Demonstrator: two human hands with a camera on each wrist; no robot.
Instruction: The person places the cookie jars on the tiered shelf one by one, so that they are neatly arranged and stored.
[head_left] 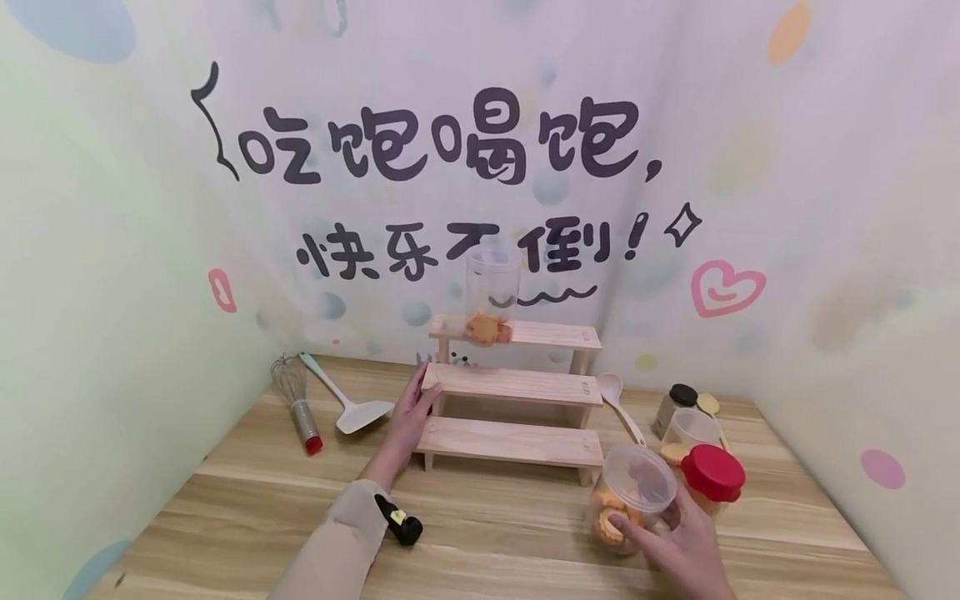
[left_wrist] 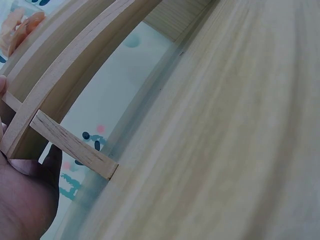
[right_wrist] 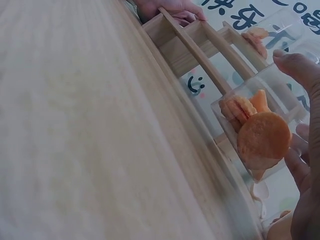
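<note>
In the lower right of the frame we find the jar (head_left: 637, 477) of biscuits (head_left: 611, 527), grasped by the right hand (head_left: 682, 542): thumb on one side, fingers on the other, a grip that, we judge, secures the jar while leaving its top uncovered. We cannot tell whether its base touches the table (head_left: 480, 521). At the centre stands the rack (head_left: 510, 383), its middle board's left end held by the left hand (head_left: 412, 408), probably to steady it. Its top board carries a second jar (head_left: 493, 287), biscuits settled at the bottom. Just beside the held jar we see a red lid (head_left: 714, 473); right of the rack, a spoon (head_left: 622, 408). At centre left, the whisk (head_left: 300, 408) and spatula (head_left: 360, 414) lie aside, perhaps out of the hands' way.
</note>
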